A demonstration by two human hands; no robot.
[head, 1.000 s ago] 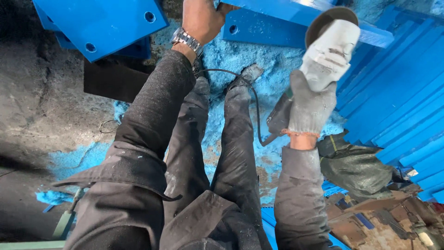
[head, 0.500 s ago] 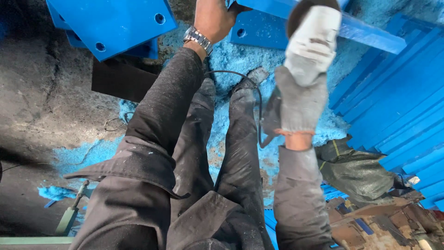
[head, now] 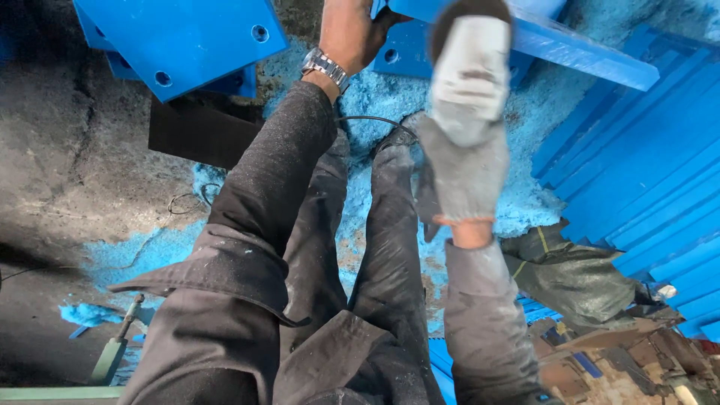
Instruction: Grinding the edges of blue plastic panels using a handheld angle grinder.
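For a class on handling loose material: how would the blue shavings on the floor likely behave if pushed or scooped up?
The blue shavings lie in fluffy, uneven drifts, so they would probably feel light for their bulk and scatter when pushed. They look fine and crumbly, so a scoop would likely spill some. Specks of them seem to cling to the dark trousers, so they may stick to cloth.

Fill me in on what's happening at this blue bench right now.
A person stands over a floor strewn with blue shavings. The bare left hand, a wristwatch on its wrist, rests on a long blue plastic bar. The right hand, in a grey work glove, holds a dark rounded tool whose make cannot be told at the bar's near edge. A blue drilled plate lies to the left, and stacked blue strips to the right.
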